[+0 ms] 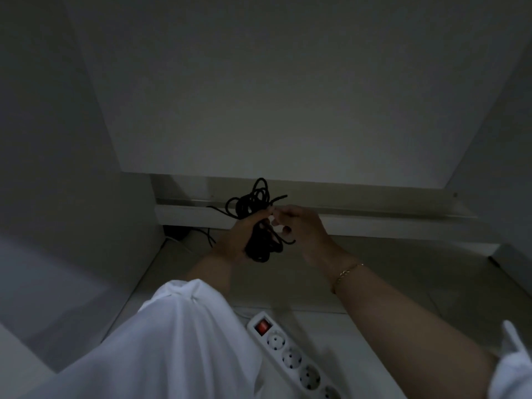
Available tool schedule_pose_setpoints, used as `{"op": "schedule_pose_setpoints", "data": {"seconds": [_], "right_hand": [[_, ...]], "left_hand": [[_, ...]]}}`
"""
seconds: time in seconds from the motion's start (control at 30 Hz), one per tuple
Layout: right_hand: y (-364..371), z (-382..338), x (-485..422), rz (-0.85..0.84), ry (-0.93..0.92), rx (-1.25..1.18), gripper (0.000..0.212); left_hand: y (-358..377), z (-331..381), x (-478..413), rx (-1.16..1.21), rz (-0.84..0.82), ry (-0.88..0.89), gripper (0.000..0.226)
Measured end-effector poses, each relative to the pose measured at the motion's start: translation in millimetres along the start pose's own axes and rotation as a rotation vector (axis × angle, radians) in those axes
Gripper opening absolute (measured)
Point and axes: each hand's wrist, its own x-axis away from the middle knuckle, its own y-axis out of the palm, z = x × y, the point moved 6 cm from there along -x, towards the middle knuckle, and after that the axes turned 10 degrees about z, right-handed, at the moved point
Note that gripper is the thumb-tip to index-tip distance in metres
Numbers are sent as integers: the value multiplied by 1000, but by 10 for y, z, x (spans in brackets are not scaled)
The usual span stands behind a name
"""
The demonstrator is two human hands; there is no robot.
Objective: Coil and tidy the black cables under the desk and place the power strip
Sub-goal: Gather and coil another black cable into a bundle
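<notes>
Under the dim desk, the left hand (pixel 241 240) grips the coiled black cables (pixel 256 217), the right hand (pixel 302 226) pinches a strand, near the white power strip (pixel 290 355).

Dim, grainy, soft focus; wide-angle bending at edges; deepest shadow left.

**Black, white and one spot of red in grey shadow**

The coiled cable (pixel 257 223) is plain black. The power strip (pixel 290 355) is white with a red switch (pixel 262 326) and dark socket holes. The sleeve (pixel 161 341) is plain white. A bracelet (pixel 347 273) shows gold. The desk panels (pixel 288 96) look dull grey-white, the floor (pixel 403 272) pale grey.
</notes>
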Motion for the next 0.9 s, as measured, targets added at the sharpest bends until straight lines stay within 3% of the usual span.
{"op": "schedule_pose_setpoints", "data": {"seconds": [0.13, 0.33, 0.47, 0.6, 0.67, 0.77, 0.9], "right_hand": [[-15, -30, 8, 29, -156, 126, 13], [117, 5, -1, -33, -373, 569, 28], [148, -3, 39, -78, -436, 664, 32], [156, -3, 0, -40, -315, 483, 9], [192, 35, -39, -59, -216, 398, 6], [230, 108, -71, -41, -162, 493, 6], [239, 323, -100, -28, -70, 596, 7]], "left_hand": [[-54, -61, -51, -32, -75, 2, 31], [-25, -75, -79, 55, -91, 7, 48], [-97, -111, -121, 133, -21, -45, 54], [-338, -146, -130, 262, 148, -89, 34], [-430, -153, -132, 254, 178, -96, 45], [-375, -109, -74, 234, 121, -131, 62], [-439, 20, -91, 291, 150, -42, 34]]}}
